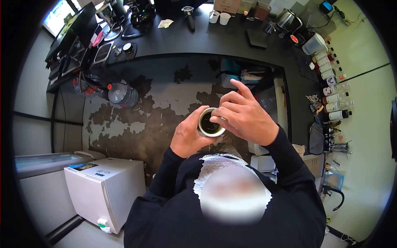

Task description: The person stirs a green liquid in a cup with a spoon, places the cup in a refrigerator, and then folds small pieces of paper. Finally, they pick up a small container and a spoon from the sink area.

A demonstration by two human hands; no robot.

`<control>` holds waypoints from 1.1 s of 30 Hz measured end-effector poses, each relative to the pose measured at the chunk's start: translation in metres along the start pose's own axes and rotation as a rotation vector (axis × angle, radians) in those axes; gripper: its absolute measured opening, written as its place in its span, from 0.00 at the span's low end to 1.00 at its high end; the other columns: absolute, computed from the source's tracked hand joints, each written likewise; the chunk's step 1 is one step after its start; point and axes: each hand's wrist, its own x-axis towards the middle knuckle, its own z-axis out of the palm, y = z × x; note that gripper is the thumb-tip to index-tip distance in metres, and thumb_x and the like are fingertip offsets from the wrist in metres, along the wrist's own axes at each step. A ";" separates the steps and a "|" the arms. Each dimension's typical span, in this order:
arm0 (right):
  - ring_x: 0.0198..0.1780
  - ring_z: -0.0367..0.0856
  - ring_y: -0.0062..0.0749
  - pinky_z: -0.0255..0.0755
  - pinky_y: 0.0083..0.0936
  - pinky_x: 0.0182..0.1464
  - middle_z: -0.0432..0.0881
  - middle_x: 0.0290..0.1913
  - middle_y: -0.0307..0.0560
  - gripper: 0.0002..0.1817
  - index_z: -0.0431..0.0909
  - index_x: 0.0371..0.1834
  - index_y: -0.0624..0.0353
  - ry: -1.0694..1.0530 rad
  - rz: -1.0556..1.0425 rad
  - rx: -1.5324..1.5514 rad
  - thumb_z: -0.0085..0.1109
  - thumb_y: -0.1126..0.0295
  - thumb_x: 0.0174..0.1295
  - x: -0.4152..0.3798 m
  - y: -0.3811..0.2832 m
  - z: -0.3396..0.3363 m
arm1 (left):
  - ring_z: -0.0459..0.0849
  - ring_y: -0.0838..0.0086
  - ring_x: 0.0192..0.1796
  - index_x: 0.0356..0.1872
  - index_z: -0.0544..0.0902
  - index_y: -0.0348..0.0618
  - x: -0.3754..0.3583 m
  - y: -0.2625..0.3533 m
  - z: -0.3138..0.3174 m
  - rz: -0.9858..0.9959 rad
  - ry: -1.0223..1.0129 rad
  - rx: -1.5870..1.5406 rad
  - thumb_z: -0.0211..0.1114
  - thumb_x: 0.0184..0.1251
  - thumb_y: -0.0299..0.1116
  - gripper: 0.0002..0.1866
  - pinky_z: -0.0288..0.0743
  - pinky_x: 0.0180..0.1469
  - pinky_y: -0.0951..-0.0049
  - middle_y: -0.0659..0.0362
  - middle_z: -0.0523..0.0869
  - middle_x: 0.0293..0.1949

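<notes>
Both hands on one open metal tin of dark green powder, mouth up: left hand wrapped around its left side, right hand pinching at its right rim, forefinger raised

We are in a café's bar area: a black L-shaped bench carries a kettle, paper cups, a portafilter and a row of syrup bottles.

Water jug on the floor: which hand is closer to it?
Left. The left hand, wrapped around the cup, is on the side of the water jug; the right hand sits beyond the cup, farther away.
</notes>
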 end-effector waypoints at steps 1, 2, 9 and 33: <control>0.52 0.83 0.30 0.54 0.61 0.84 0.83 0.36 0.33 0.04 0.85 0.42 0.48 0.003 0.014 0.010 0.70 0.66 0.68 -0.002 0.002 0.002 | 0.92 0.57 0.57 0.71 0.76 0.42 0.001 -0.001 0.000 -0.008 0.001 -0.011 0.89 0.47 0.33 0.46 0.87 0.59 0.61 0.46 0.90 0.57; 0.52 0.83 0.30 0.54 0.61 0.84 0.83 0.36 0.33 0.04 0.85 0.42 0.48 0.017 0.021 0.008 0.70 0.66 0.68 -0.005 0.002 0.001 | 0.92 0.57 0.57 0.71 0.76 0.42 0.001 0.000 0.000 -0.001 -0.008 -0.002 0.89 0.47 0.33 0.46 0.87 0.59 0.61 0.46 0.90 0.57; 0.52 0.83 0.27 0.44 0.67 0.85 0.82 0.37 0.31 0.04 0.84 0.40 0.48 0.066 0.045 0.041 0.69 0.65 0.69 -0.006 0.001 0.002 | 0.88 0.70 0.60 0.76 0.70 0.41 0.000 -0.018 0.004 -0.069 -0.074 -0.187 0.90 0.48 0.29 0.52 0.83 0.64 0.67 0.53 0.88 0.60; 0.48 0.84 0.31 0.52 0.63 0.83 0.82 0.32 0.33 0.07 0.84 0.38 0.50 -0.006 0.016 0.135 0.73 0.63 0.69 0.004 -0.007 -0.016 | 0.84 0.75 0.65 0.76 0.73 0.40 -0.010 -0.028 0.013 -0.182 -0.048 -0.570 0.92 0.42 0.25 0.54 0.79 0.69 0.69 0.59 0.86 0.65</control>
